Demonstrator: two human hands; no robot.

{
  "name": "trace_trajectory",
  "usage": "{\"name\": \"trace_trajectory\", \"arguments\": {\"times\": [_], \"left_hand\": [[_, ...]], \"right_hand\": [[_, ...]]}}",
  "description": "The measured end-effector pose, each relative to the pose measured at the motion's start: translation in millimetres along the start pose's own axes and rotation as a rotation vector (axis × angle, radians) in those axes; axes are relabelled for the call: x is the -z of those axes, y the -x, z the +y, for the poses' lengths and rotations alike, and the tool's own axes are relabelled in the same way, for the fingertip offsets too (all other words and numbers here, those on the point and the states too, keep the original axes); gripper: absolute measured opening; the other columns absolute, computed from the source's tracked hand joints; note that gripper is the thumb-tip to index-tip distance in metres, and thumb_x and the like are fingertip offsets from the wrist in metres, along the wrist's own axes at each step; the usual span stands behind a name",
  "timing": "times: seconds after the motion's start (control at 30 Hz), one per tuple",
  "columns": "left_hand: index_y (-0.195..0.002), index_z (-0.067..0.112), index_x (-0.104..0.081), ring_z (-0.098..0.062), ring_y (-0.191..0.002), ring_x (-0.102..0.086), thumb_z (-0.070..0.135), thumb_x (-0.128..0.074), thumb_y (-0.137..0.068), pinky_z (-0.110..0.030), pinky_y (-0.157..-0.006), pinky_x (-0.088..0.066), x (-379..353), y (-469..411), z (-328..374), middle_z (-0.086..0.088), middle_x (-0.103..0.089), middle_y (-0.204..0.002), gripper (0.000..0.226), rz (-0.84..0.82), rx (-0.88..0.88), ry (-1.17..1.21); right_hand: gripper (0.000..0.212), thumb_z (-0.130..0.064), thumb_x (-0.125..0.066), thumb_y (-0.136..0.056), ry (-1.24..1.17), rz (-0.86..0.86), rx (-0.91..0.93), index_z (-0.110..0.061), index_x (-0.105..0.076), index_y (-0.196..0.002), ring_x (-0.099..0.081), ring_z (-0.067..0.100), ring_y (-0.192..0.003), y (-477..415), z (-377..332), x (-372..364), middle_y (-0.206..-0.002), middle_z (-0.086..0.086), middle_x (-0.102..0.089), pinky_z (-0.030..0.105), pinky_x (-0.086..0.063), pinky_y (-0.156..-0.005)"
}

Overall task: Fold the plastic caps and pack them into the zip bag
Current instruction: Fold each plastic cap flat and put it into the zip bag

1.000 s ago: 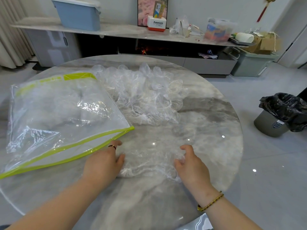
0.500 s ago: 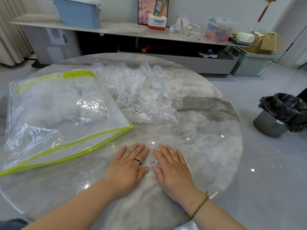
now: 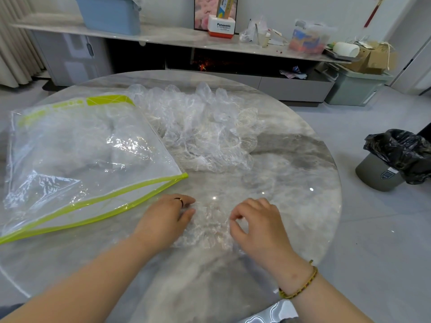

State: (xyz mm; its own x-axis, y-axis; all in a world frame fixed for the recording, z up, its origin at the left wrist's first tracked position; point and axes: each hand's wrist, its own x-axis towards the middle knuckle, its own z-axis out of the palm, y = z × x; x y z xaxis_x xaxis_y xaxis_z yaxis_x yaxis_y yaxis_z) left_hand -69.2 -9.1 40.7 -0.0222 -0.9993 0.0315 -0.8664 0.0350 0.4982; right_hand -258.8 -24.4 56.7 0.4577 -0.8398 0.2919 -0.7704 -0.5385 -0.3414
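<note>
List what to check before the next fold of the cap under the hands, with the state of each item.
1. The clear crinkled plastic cap lies on the round marble table between both hands: ok.
2. The left hand pinches the cap's left edge: ok.
3. The right hand holds the right edge: cannot tell; its fingers curl over clear film.
4. The clear zip bag with green trim has its mouth open toward the hands: ok.
5. The pile of loose clear caps lies apart from the working cap: ok.
6. The cap is folded compact enough to pack: cannot tell.
</note>
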Motion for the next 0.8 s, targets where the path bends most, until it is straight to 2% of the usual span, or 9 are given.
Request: {"name": "trace_trajectory", "arguments": {"times": [0.07,0.17,0.27,0.37,0.47,0.57,0.63,0.7,0.8], "left_hand": [[-0.124,0.020,-0.054,-0.012,-0.114,-0.050,0.028,-0.049,-0.093,-0.020,-0.092,-0.037,5.2,-0.3,0.1,0.006,-0.056,-0.122,0.032,-0.032,0.031,-0.013],[-0.116,0.024,-0.053,-0.011,-0.101,-0.053,0.026,-0.051,-0.092,-0.018,-0.074,-0.038,5.0,0.2,0.0,0.013,-0.051,-0.095,0.024,-0.082,0.048,-0.076],[-0.092,0.029,-0.046,-0.011,-0.081,-0.046,0.024,-0.050,-0.091,-0.011,-0.054,-0.029,2.3,3.7,-1.8,0.017,-0.041,-0.071,0.007,-0.102,0.065,-0.090],[-0.069,0.032,-0.030,-0.013,-0.075,-0.044,0.021,-0.049,-0.089,-0.013,-0.052,-0.028,4.2,16.6,0.0,0.014,-0.041,-0.063,0.030,-0.131,0.047,-0.103],[-0.067,0.034,-0.026,-0.013,-0.074,-0.042,0.024,-0.047,-0.090,-0.023,-0.055,-0.028,6.0,30.4,1.7,0.012,-0.045,-0.065,0.032,-0.178,0.020,-0.147],[-0.097,0.043,-0.048,-0.016,-0.086,-0.053,0.025,-0.042,-0.093,-0.023,-0.064,-0.030,7.2,38.2,2.7,0.012,-0.046,-0.068,0.019,-0.212,-0.012,-0.176],[-0.123,0.038,-0.046,-0.014,-0.099,-0.056,0.027,-0.040,-0.094,-0.023,-0.069,-0.034,8.1,40.6,5.0,0.012,-0.036,-0.062,0.032,-0.201,0.002,-0.232],[-0.129,0.037,-0.043,-0.014,-0.102,-0.056,0.028,-0.039,-0.095,-0.022,-0.071,-0.036,7.0,40.7,4.3,0.011,-0.040,-0.064,0.036,-0.188,0.017,-0.254],[-0.134,0.038,-0.039,-0.014,-0.104,-0.057,0.030,-0.040,-0.095,-0.023,-0.075,-0.039,4.3,38.7,0.1,0.005,-0.059,-0.088,0.040,-0.179,0.037,-0.254]], "right_hand": [[0.025,-0.034,-0.044,-0.078,0.049,-0.194,-0.023,-0.019,-0.062,-0.070,-0.042,0.010,-0.069,-0.2,-3.3,17.2,-0.072,-0.006,-0.064,0.023,-0.030,-0.065],[0.020,-0.029,-0.045,-0.089,0.143,-0.443,-0.021,-0.022,-0.063,-0.087,-0.043,0.012,-0.081,7.3,0.3,24.2,-0.091,-0.003,-0.066,0.023,-0.027,-0.076],[0.023,-0.027,-0.043,-0.091,0.166,-0.382,-0.048,-0.019,-0.062,-0.101,-0.049,0.016,-0.097,7.4,-0.3,20.9,-0.100,-0.002,-0.064,0.023,-0.027,-0.075],[0.028,-0.029,-0.041,-0.093,0.219,-0.364,-0.048,-0.020,-0.055,-0.115,-0.043,0.016,-0.112,3.0,-0.2,19.1,-0.112,-0.004,-0.059,0.024,-0.028,-0.086],[0.039,-0.026,-0.040,-0.094,0.227,-0.402,-0.033,-0.022,-0.040,-0.133,-0.022,0.015,-0.136,-1.5,-0.2,12.7,-0.138,-0.005,-0.043,0.026,-0.016,-0.105],[0.052,-0.021,-0.040,-0.095,0.234,-0.394,-0.059,-0.021,-0.023,-0.144,-0.009,0.013,-0.142,-4.1,-3.5,-0.3,-0.152,-0.006,-0.022,0.030,-0.004,-0.114],[0.050,-0.015,-0.048,-0.085,0.228,-0.245,-0.007,-0.016,-0.042,-0.135,-0.034,0.020,-0.135,-0.8,-8.6,-5.7,-0.143,0.002,-0.041,0.036,-0.024,-0.112],[0.044,-0.019,-0.049,-0.065,0.157,-0.148,0.074,-0.019,-0.059,-0.108,-0.060,0.023,-0.110,5.8,-13.3,-8.2,-0.113,0.002,-0.065,0.033,-0.047,-0.092],[0.045,-0.025,-0.038,-0.059,0.143,-0.157,0.217,-0.025,-0.047,-0.103,-0.047,0.013,-0.109,22.0,-17.2,-11.9,-0.106,-0.005,-0.066,0.028,-0.040,-0.096]]}}
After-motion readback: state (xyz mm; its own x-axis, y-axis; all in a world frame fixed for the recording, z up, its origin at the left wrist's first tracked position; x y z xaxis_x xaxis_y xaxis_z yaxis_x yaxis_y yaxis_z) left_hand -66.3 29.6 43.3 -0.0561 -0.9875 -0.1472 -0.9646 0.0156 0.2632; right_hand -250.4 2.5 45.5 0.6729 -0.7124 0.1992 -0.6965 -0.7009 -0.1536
